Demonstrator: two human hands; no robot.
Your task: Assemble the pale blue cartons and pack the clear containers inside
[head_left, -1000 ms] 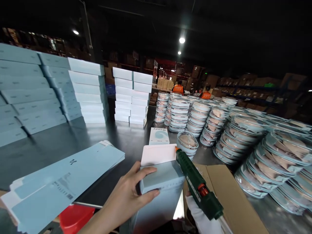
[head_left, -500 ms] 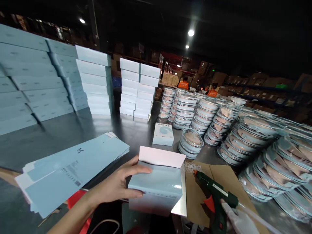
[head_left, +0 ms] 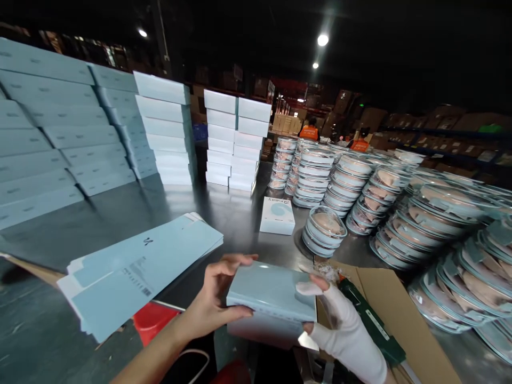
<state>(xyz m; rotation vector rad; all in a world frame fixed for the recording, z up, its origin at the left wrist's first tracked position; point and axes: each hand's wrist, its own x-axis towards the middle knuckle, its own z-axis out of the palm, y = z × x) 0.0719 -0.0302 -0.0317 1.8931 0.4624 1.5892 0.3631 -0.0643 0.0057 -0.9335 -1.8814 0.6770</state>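
Note:
A light blue box is held between my two hands at the near edge of the table. My left hand, bare, grips its left end, thumb on the front edge and fingers over the back. On the right end my right hand, in a white glove with bare fingertips, has fingers on the top and side. The box's top lies closed. Just beyond my right hand, a green hot glue gun rests on a brown cardboard sheet, partly hidden by that hand.
Flat blue box blanks lie at left. Stacked blue boxes stand behind them. A small white-and-blue box and stacked round clear-lidded containers are ahead and right. A red stool sits below left. People in orange vests are far off.
My right hand has let go of the glue gun and taken hold of the box's right end. The raised white-inside flap at the back is now folded down.

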